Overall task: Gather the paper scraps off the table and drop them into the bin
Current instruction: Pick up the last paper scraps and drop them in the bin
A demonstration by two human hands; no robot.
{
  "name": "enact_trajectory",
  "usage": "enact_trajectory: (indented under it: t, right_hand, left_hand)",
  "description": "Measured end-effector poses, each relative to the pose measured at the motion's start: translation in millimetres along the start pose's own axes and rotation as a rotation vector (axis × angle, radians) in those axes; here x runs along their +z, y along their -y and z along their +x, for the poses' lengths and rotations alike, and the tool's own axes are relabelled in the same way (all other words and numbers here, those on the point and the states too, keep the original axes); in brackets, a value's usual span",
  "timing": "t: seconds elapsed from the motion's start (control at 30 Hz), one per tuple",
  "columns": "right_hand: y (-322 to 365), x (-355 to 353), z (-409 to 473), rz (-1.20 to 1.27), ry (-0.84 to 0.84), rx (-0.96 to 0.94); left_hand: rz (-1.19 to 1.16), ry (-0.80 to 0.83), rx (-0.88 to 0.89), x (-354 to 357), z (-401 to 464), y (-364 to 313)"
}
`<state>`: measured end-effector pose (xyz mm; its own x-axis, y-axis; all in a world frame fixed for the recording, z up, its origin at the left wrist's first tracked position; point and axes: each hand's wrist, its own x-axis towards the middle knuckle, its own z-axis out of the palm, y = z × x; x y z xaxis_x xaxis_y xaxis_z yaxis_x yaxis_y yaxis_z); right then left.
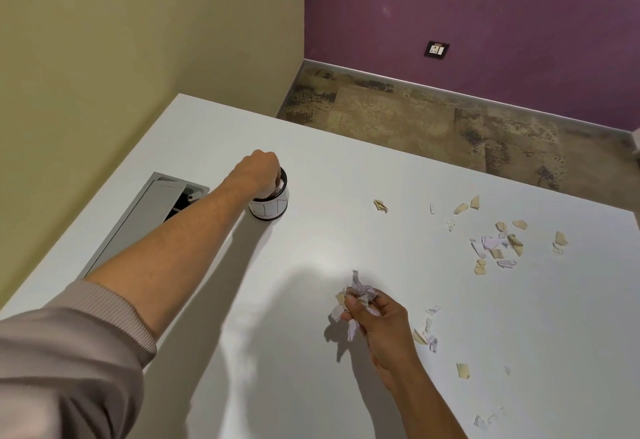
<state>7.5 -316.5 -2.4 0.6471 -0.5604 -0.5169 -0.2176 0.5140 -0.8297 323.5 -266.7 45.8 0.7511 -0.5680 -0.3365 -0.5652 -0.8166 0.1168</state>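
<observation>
Paper scraps (498,248) lie strewn over the right part of the white table (311,386), tan and pale lilac bits, while a crumpled bunch of them (358,295) sits in the right hand (375,317). That hand hovers above the tabletop near the middle, fingers curled round the bunch, with torn ends sticking out above and below the knuckles; its shadow falls on the table just to its left.

The left hand (259,170) reaches far forward, its arm bare below a pushed-up pinkish sleeve (69,352). Its fingers are bent down into the mouth of the small round bin (272,205) (a white cup-like pot with a black rim and black base); white paper shows inside the rim beside the fingertips, but whether the fingers pinch anything there cannot be told.

Just right of the right wrist lies a small group of scraps (426,333), and a single tan piece (463,370) sits nearer the table's front. A few pale bits (488,418) lie close to the lower edge of the view. One tan scrap (381,205) lies alone, between the bin and the main scatter.

Left of the bin, a grey cable hatch (152,217) is set in the tabletop, its flap partly raised. Beyond the table are mottled brown carpet (415,120), a yellow wall (121,40), and a purple wall (485,6) bearing a wall socket (436,49).
</observation>
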Motion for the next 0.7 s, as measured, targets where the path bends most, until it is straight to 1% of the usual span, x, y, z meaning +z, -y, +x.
enact_trajectory:
  t: [0.17,0.3,0.43,0.53,0.63,0.7]
  right_hand:
    - [-1,-4,3,-0.016,-0.007,-0.004]
    - [1,1,7,-0.011,0.006,-0.014]
    - [4,12,11,-0.030,0.018,-0.014]
    - [10,21,13,-0.025,0.022,-0.030]
    - [18,33,18,-0.056,0.033,-0.061]
    - [25,42,24,-0.078,0.041,-0.076]
  left_hand:
    - [0.017,0.004,-0.018,15,5,-1]
    - [-0.097,-0.004,0.002,2,2,5]
    - [-0.241,-0.190,-0.006,-5,-22,17]
    - [-0.461,-0.375,0.026,3,-54,25]
    - [-0.641,-0.595,0.072,29,-98,27]
    - [-0.676,-0.637,0.025,63,-123,29]
